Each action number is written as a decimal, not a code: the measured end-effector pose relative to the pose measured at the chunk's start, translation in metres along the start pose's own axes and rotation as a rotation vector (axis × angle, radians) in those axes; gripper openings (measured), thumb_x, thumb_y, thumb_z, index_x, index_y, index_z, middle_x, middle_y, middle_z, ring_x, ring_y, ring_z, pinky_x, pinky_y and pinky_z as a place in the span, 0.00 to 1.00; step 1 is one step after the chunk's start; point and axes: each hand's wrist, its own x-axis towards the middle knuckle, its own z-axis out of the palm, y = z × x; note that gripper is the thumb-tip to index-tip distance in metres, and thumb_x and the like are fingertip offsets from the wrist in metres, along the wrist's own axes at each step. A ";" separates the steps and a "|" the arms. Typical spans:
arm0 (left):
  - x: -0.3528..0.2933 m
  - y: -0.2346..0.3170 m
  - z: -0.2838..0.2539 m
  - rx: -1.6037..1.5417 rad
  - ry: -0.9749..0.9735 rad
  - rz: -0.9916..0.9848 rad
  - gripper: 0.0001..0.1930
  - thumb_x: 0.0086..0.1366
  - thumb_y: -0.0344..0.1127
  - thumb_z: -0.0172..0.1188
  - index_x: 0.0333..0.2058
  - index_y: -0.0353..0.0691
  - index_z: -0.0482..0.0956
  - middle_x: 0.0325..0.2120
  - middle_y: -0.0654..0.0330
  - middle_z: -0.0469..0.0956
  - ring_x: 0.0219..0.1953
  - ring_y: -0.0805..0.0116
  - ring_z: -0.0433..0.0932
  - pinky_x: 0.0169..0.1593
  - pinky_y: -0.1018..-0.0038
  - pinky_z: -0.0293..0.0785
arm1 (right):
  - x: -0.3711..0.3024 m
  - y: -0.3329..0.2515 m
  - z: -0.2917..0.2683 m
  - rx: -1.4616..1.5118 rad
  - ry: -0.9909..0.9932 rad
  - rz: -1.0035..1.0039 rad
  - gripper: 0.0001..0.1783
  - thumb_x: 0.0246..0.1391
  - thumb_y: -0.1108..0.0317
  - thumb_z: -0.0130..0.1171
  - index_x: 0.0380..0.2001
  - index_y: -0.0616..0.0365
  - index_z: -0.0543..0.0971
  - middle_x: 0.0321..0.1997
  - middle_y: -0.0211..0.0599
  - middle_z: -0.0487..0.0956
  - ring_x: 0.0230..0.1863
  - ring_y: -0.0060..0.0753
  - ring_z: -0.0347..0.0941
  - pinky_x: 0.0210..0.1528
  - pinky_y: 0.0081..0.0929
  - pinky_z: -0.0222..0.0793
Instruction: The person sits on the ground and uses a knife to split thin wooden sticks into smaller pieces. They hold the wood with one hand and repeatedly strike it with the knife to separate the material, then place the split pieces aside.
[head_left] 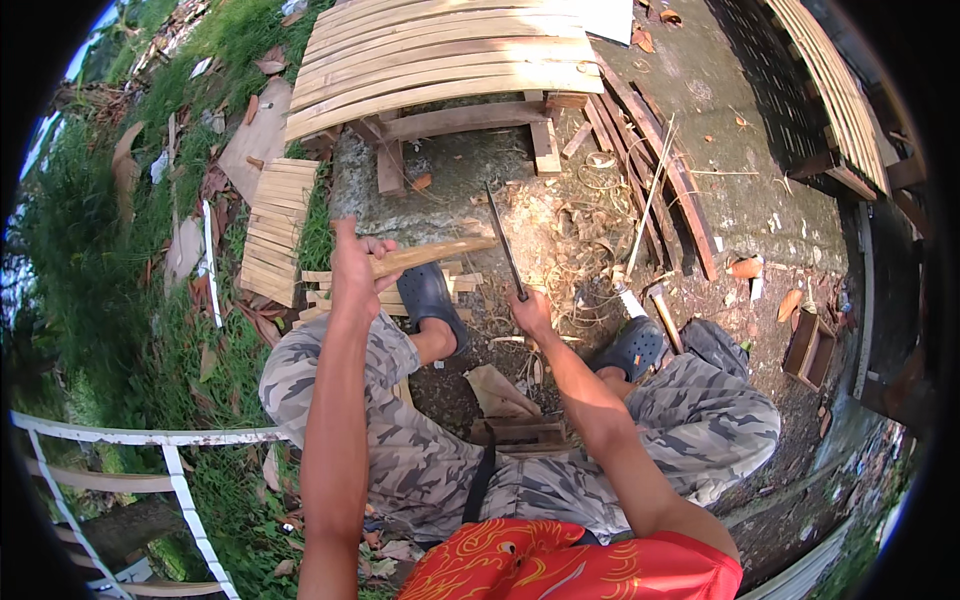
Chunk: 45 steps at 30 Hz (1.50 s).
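1. Left hand point(352, 262): fingers curled tight around the near end of a bamboo strip point(432, 255), held out above the person's left knee.
2. Bamboo strip: pale, flat, roughly level; it runs from the left hand toward the blade, its far end just beside the upper part of the blade, over the bare ground point(590, 215).
3. Right hand point(532, 310): closed in a fist around the handle of a long knife point(505, 243).
4. Long knife: dark, narrow blade, pointing up and away from the right hand, tilted slightly to the left; whether its edge touches the strip cannot be told.
5. Feet: dark clogs point(430, 300) on the ground, one below the strip, the other to the right of the right hand.
6. Slatted bench point(440, 60): curved bamboo slats on a wooden frame, at the far edge of the ground.
7. Stack of cut strips point(278, 225): lies at the ground's left edge, against the grass point(120, 300).
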 end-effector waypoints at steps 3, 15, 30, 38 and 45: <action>-0.001 -0.009 -0.008 -0.034 -0.002 -0.008 0.27 0.69 0.59 0.38 0.16 0.48 0.64 0.27 0.59 0.79 0.36 0.67 0.78 0.37 0.69 0.78 | 0.004 -0.010 -0.011 -0.117 -0.171 0.104 0.22 0.55 0.51 0.57 0.24 0.63 0.77 0.14 0.39 0.72 0.20 0.30 0.73 0.27 0.35 0.69; 0.007 -0.030 -0.034 -0.105 -0.057 -0.010 0.27 0.68 0.55 0.39 0.14 0.47 0.62 0.27 0.59 0.78 0.38 0.64 0.78 0.37 0.69 0.76 | 0.020 -0.022 -0.021 -0.169 -0.188 0.153 0.20 0.51 0.52 0.58 0.29 0.61 0.80 0.22 0.50 0.79 0.27 0.50 0.78 0.36 0.45 0.70; 0.012 -0.042 -0.057 -0.161 -0.045 -0.014 0.25 0.69 0.52 0.36 0.15 0.46 0.61 0.32 0.53 0.79 0.45 0.55 0.79 0.45 0.61 0.77 | 0.014 -0.025 0.003 -0.173 -0.120 -0.064 0.21 0.52 0.53 0.58 0.37 0.64 0.81 0.33 0.61 0.80 0.38 0.61 0.79 0.44 0.48 0.74; 0.015 -0.043 -0.059 -0.174 -0.051 -0.034 0.25 0.69 0.52 0.37 0.16 0.45 0.62 0.31 0.54 0.78 0.44 0.58 0.80 0.41 0.65 0.78 | 0.014 -0.021 -0.008 -0.323 -0.258 0.209 0.24 0.51 0.54 0.59 0.40 0.68 0.81 0.41 0.58 0.81 0.45 0.59 0.79 0.48 0.47 0.75; 0.016 -0.045 -0.061 -0.164 -0.078 -0.004 0.24 0.67 0.52 0.39 0.15 0.45 0.62 0.31 0.54 0.78 0.42 0.56 0.80 0.39 0.67 0.79 | 0.004 -0.019 -0.017 -0.280 -0.223 -0.094 0.17 0.54 0.58 0.57 0.35 0.65 0.80 0.28 0.56 0.82 0.35 0.60 0.80 0.43 0.49 0.75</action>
